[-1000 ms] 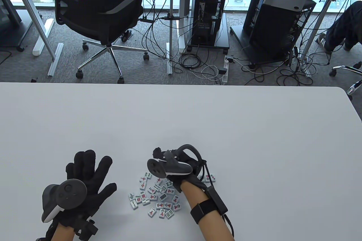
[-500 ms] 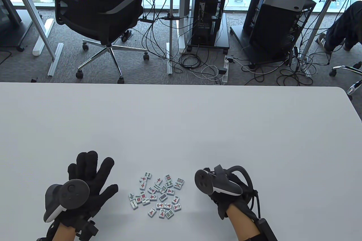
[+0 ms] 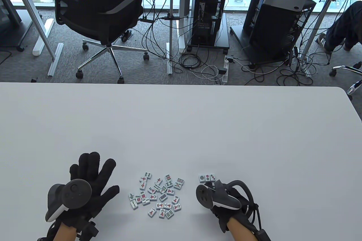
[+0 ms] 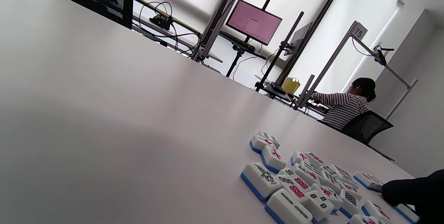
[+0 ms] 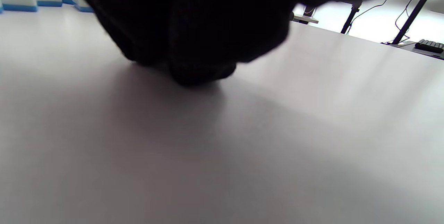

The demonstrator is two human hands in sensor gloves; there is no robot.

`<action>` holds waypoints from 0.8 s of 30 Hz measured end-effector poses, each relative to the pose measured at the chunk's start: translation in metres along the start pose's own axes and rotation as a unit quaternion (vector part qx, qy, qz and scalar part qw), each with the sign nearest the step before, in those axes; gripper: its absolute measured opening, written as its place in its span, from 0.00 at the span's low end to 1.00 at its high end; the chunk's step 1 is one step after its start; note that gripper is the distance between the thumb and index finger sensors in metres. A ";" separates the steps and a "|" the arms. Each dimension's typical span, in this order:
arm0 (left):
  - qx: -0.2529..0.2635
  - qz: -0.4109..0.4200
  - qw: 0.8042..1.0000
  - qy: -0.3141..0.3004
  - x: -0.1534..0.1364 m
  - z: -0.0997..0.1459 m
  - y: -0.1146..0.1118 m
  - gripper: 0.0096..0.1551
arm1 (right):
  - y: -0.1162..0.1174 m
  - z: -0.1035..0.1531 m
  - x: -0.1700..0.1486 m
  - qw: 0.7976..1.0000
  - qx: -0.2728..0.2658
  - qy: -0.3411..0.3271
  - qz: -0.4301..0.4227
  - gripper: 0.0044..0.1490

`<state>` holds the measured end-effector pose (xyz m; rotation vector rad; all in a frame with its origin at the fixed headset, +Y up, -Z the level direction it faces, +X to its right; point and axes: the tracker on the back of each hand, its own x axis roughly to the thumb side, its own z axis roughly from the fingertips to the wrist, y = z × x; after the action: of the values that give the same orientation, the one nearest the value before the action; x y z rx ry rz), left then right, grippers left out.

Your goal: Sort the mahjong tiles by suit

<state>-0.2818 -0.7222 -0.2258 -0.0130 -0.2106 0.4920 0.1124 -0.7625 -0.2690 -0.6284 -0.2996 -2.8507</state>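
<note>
Tiles: we find a loose pile (image 3: 158, 194) on the table (image 3: 181, 128).
Row of three (image 3: 207, 178): right of pile.
Left hand (image 3: 90, 181): spread flat, left of pile.
Right hand (image 3: 226, 204): below row; we cannot tell its grip.

The mahjong tiles (image 3: 158, 194) have white faces with red, green and dark marks, and blue backs. Both gloves, on the left grip (image 3: 90, 178) and the right grip (image 3: 226, 204), are black. The worktop (image 3: 181, 128) is plain white.
</note>
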 end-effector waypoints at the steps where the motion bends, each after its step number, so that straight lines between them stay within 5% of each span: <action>1: 0.000 0.001 1.000 0.000 0.000 0.000 0.000 0.49 | -0.002 0.001 0.000 1.000 0.002 0.003 -0.001 0.38; 9: 0.000 0.003 1.000 0.000 -0.001 0.000 0.000 0.49 | -0.049 -0.006 0.017 0.997 -0.038 -0.012 -0.064 0.36; 14: 0.003 0.008 1.000 0.001 -0.002 0.001 0.002 0.49 | -0.073 -0.037 0.044 0.994 -0.064 -0.047 -0.072 0.35; 24: 0.010 0.018 1.000 -0.002 -0.003 0.001 0.005 0.49 | -0.086 -0.103 0.122 0.986 -0.083 -0.146 0.016 0.35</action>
<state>-0.2868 -0.7190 -0.2256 0.0034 -0.2098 0.5299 -0.0570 -0.7240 -0.3207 -1.0784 -0.0929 -2.7674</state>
